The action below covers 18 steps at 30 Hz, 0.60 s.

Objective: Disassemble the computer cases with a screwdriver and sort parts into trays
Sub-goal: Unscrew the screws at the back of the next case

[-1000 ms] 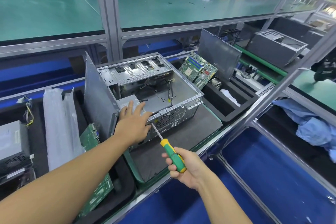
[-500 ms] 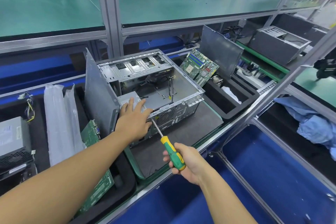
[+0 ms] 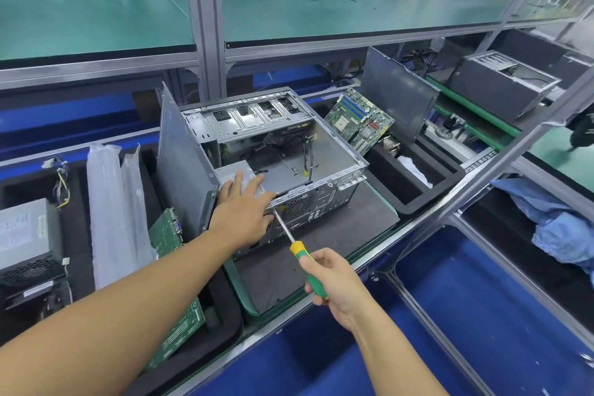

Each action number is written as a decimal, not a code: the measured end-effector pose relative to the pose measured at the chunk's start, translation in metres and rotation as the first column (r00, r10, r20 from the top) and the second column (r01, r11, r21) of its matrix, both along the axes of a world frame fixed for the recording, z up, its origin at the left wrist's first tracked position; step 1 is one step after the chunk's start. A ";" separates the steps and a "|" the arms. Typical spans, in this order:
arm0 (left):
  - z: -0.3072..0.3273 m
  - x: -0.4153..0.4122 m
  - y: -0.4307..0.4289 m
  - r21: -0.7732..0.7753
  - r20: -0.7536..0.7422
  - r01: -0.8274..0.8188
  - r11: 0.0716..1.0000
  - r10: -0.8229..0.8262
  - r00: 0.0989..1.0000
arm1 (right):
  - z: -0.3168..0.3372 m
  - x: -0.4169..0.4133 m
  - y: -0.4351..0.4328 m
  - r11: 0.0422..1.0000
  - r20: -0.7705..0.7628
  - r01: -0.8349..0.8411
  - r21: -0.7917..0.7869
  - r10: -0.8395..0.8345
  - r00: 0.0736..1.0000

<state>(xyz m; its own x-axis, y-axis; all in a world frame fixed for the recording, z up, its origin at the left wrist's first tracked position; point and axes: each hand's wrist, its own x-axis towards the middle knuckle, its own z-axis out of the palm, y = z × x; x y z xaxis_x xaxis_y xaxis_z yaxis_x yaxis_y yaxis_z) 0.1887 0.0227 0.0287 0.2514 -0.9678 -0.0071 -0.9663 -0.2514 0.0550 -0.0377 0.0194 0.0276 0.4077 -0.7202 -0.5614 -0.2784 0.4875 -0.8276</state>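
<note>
Fingers (image 3: 237, 178) of left hand (image 3: 241, 215) are lying straight and spread, pressing flat on the power supply (image 3: 229, 170) that is sitting in the near left corner of the open case (image 3: 324, 154); thumb is reaching along the case's near top rim. Right hand (image 3: 336, 283) is curling its fingers tight round the green-and-yellow handle of the screwdriver (image 3: 298, 252), shaft pointing up and away. Tip is touching the case's rear panel just below the rim, beside the fan grille (image 3: 297, 206) and just right of the left hand; whether it is seated in a screw, cannot tell. Case is lying on its side, open face up, on a dark mat (image 3: 347, 235), taking up the mat's far half, with bare mat showing along the near edge. Loose cables are trailing across its floor. Grey side panel (image 3: 180, 164) is standing on edge against the case's left side. Left of the mat, a black tray (image 3: 221, 325) is holding a green circuit board (image 3: 164, 235) leaning at its right edge, two plastic-wrapped bundles (image 3: 109, 212) in the middle and a second supply (image 3: 25, 235) at the left edge. Right of the mat, another black tray (image 3: 414, 206) is carrying a motherboard (image 3: 360, 119) tilted at its far left corner and a second panel (image 3: 395, 96) propped upright behind it. Second case (image 3: 501, 87) is sitting well apart at far right.
</note>
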 end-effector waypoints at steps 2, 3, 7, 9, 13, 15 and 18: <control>0.000 0.000 0.000 -0.003 0.002 -0.004 1.000 0.004 1.000 | 0.005 -0.002 -0.005 0.977 0.070 0.011 0.212 -0.026 0.997; 0.000 0.000 0.000 -0.002 0.005 -0.003 1.000 0.003 1.000 | 0.007 -0.004 -0.008 0.952 0.094 -0.019 0.305 -0.011 0.996; 0.001 -0.001 0.000 0.001 0.011 0.000 1.000 0.000 1.000 | 0.011 -0.013 -0.016 0.909 0.198 -0.107 0.403 0.027 0.980; 0.001 -0.001 0.000 -0.001 0.018 0.003 1.000 -0.003 1.000 | 0.009 -0.014 -0.014 0.917 0.220 -0.085 0.389 -0.003 0.976; 0.001 -0.001 0.000 -0.001 0.024 0.001 1.000 -0.001 1.000 | 0.000 -0.010 -0.006 0.977 0.097 -0.090 0.191 0.073 0.993; 0.001 -0.001 0.001 -0.009 0.018 0.000 1.000 0.000 1.000 | -0.004 -0.006 -0.002 0.993 0.057 -0.086 0.076 0.082 0.995; 0.000 -0.001 0.001 -0.016 0.020 0.002 1.000 -0.001 1.000 | -0.001 -0.006 -0.003 0.992 0.092 -0.044 0.122 0.033 0.995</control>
